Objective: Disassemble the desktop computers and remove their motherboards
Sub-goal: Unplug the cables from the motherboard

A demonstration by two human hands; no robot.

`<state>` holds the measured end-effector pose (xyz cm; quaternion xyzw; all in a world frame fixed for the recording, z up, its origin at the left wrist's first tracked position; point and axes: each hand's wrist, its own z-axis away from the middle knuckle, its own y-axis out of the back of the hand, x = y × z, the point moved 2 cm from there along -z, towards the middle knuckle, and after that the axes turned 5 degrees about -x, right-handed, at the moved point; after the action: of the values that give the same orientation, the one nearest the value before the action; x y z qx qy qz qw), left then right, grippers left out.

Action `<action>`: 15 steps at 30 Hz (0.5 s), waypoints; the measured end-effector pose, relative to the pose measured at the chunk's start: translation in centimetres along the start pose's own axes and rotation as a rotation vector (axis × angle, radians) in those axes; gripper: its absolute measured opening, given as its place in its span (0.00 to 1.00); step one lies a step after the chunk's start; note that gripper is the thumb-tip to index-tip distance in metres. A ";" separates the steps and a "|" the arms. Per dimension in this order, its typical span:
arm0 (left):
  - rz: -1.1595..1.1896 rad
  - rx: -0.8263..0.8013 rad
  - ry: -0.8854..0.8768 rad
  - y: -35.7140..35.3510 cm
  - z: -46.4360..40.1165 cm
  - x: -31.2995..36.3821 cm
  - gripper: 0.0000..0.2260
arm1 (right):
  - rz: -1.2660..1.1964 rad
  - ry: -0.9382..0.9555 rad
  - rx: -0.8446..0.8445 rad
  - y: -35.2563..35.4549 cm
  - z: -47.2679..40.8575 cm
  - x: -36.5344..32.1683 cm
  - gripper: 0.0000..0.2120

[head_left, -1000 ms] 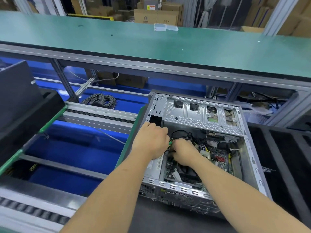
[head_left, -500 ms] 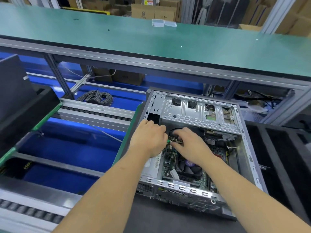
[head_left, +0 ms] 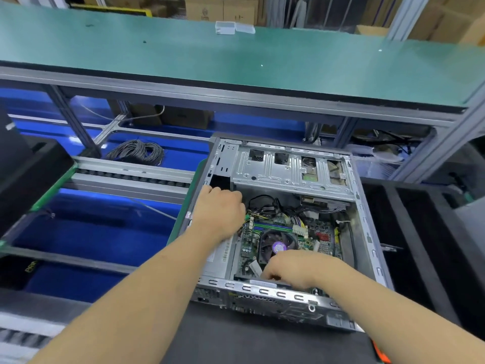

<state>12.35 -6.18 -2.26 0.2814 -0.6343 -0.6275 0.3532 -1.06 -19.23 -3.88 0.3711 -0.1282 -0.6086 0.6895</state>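
Looking down from the head camera, an open desktop case (head_left: 288, 227) lies on its side on a dark mat (head_left: 236, 342), between a blue roller conveyor (head_left: 126, 177) at the left and black foam trays (head_left: 420, 245) at the right. The green motherboard (head_left: 288, 232) sits inside the case, with a round fan (head_left: 278, 244) in its middle and bundled cables (head_left: 275, 206) above it. The left hand (head_left: 219, 211) rests at the board's upper left corner, fingers curled downward; what they hold I cannot tell. The right hand (head_left: 294, 269) reaches the near edge of the board, fingers bent together and their tips hidden. Above the case runs a long green workbench (head_left: 236, 56) on a grey metal frame. Behind it stand cardboard boxes (head_left: 223, 9). A coil of grey cable (head_left: 136, 152) lies on the blue floor below the bench.
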 end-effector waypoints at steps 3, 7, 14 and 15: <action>0.087 0.050 0.024 -0.7 0.2 0.9 0.11 | 0.245 0.003 -0.060 0.3 -0.6 -0.5 0.24; 0.162 0.043 0.050 -0.8 0.0 0.7 0.12 | 0.452 0.036 -0.081 0.4 -1.2 -1.1 0.21; 0.192 0.021 0.101 -0.8 -0.1 0.6 0.13 | 0.424 0.115 -0.150 1.8 -2.4 -2.1 0.11; 0.194 0.023 0.101 -0.8 -0.1 0.6 0.13 | 0.418 0.123 -0.156 1.7 -2.4 -2.0 0.12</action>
<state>11.97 -6.76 -3.01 0.2541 -0.6469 -0.5682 0.4407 1.26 -16.50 -3.83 0.3186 -0.1124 -0.4369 0.8336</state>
